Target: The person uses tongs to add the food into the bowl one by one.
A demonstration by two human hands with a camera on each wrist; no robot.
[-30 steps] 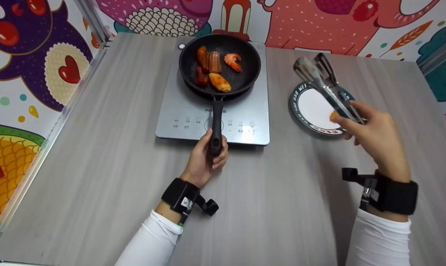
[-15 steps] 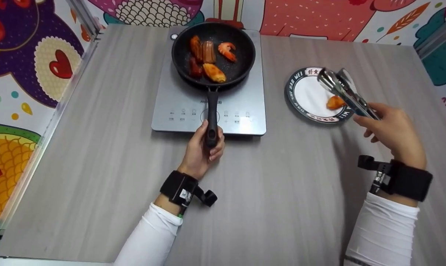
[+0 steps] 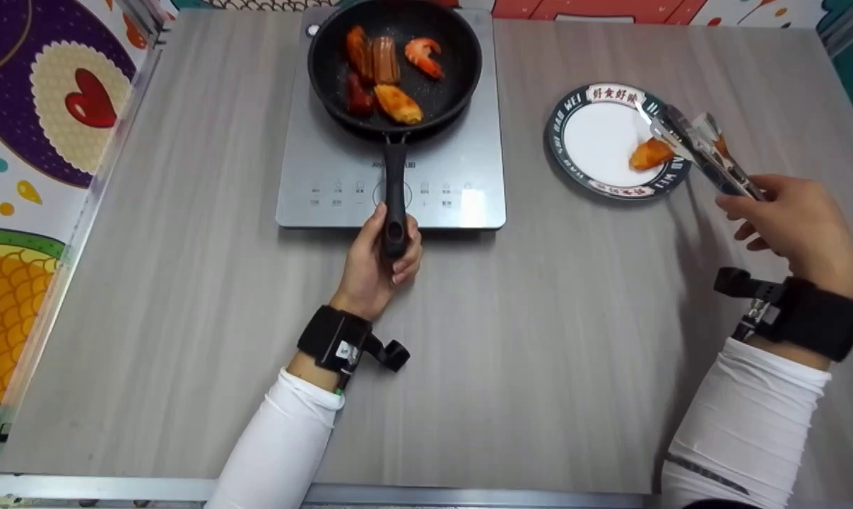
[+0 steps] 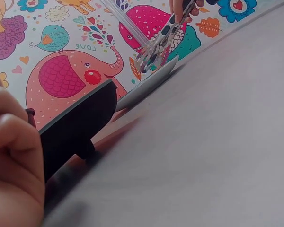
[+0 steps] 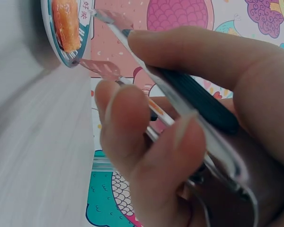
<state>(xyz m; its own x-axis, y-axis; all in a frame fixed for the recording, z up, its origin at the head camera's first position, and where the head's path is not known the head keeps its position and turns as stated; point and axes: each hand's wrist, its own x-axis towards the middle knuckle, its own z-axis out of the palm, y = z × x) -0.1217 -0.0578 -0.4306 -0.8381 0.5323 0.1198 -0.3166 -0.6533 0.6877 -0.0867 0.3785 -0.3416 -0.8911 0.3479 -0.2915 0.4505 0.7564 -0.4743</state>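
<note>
In the head view my left hand (image 3: pixel 369 272) grips the black handle (image 3: pixel 395 177) of a frying pan (image 3: pixel 449 92). Inside the pan lie a curled orange shrimp (image 3: pixel 424 58), a yellow-orange piece (image 3: pixel 398 104), a ridged brown piece (image 3: pixel 386 61), a dark red piece (image 3: pixel 359 95) and an orange-brown piece (image 3: pixel 357 51). My right hand (image 3: pixel 804 219) holds metal food tongs (image 3: pixel 716 159), thumb on one arm and fingers on the other. Their tips are spread, with nothing between them, over the right rim of a white plate (image 3: pixel 599 145). An orange food piece (image 3: pixel 649 154) rests on that plate.
Under the pan stands a silver induction cooker (image 3: pixel 327 177) with printed touch controls. The grey wood-grain table (image 3: pixel 511 339) extends to a metal front edge (image 3: pixel 468 495). Patterned walls with cartoon animals border the back and left side.
My right hand and the tongs have drawn rightward, from above the plate to its right rim, leaving the orange piece more exposed. The left hand keeps its grip. The head view has tilted downward.
</note>
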